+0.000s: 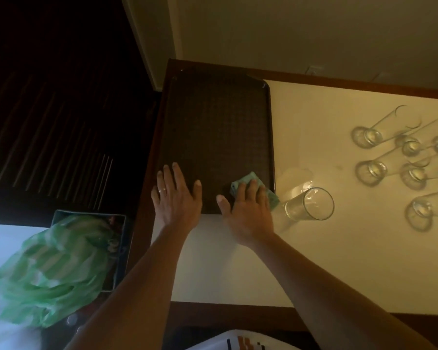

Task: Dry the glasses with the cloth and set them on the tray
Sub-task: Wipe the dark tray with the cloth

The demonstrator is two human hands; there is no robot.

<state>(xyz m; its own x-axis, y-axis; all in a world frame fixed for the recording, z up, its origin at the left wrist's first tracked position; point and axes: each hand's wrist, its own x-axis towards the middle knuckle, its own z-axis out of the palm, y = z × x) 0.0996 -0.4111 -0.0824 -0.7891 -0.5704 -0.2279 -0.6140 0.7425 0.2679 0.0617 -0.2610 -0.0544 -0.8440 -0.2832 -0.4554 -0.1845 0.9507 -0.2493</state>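
A single wide-angle view looks from the person's head, forward and steeply down onto a pale table (339,248). Both forearms run up from the bottom edge, so the camera sits close above them. The tray (213,122) fills the centre, the glasses (402,160) lie at the right edge, a green bag (53,274) at lower left. Straight edges bow toward the borders. No second view overlaps.
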